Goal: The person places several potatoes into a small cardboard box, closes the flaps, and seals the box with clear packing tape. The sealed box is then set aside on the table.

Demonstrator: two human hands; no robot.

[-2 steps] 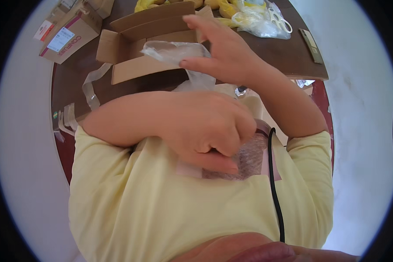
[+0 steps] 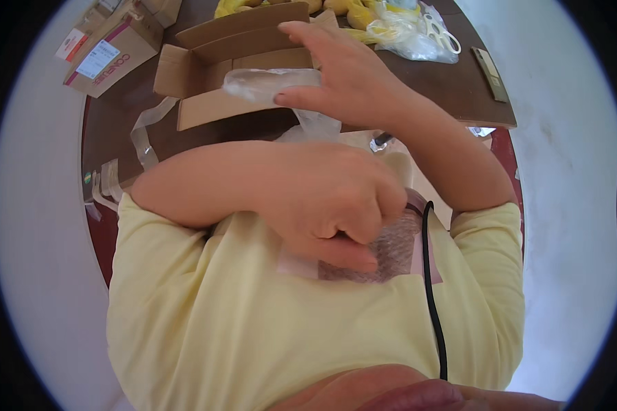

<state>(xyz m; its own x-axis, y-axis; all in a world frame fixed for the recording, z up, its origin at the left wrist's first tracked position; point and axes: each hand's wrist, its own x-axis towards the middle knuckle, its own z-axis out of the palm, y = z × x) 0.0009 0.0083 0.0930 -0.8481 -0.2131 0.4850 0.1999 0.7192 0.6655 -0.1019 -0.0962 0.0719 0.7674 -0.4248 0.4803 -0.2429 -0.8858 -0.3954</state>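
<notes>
My left hand [image 2: 336,198] is in front of my chest, its fingers curled in and its thumb along them. Whatever it grips, if anything, is hidden. Farther out, my right hand [image 2: 349,79] is open, with thumb and fingers spread wide. A clear plastic bag [image 2: 264,83] hangs at the right thumb, its wide end toward the left and its lower part running down behind my left hand. Behind the bag stands an open cardboard box [image 2: 212,113] with its flaps raised.
A closed carton [image 2: 120,58] stands at the far left of the dark brown table [image 2: 110,130]. A strip of clear plastic [image 2: 141,137] lies left of the open box. At the back are yellow bags [image 2: 360,17], white-handled scissors [image 2: 440,34] and a phone-like slab [image 2: 488,72]. A black cable [image 2: 432,294] crosses my shirt.
My right hand has shifted slightly left, its fingers still spread. The bag's wide end looks flatter. My left hand stays closed, almost in place.
</notes>
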